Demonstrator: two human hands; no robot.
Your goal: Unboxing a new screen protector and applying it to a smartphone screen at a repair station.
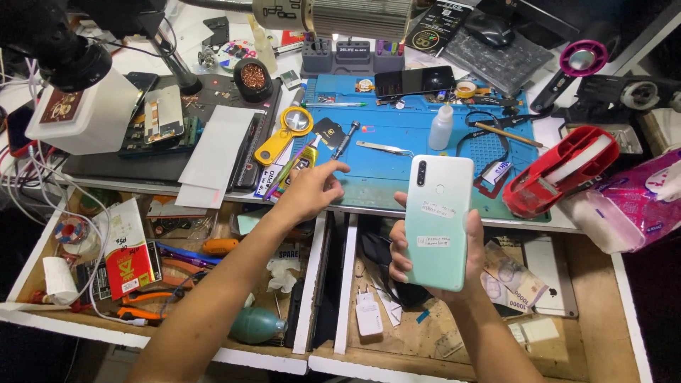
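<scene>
Leftmost, the left hand (311,186) is reaching over the near edge of the blue work mat (397,135) — fingers loosely spread, gripping nothing — with its fingertips lying near a yellow-handled magnifier (287,131) and a small screwdriver (345,138). Just right of those, metal tweezers (384,148) are lying on the mat. Further right, the right hand (425,266) is holding a mint-green phone (438,220) upright — back side showing — fingers wrapping its edges, above the open wooden drawer (589,298).
</scene>
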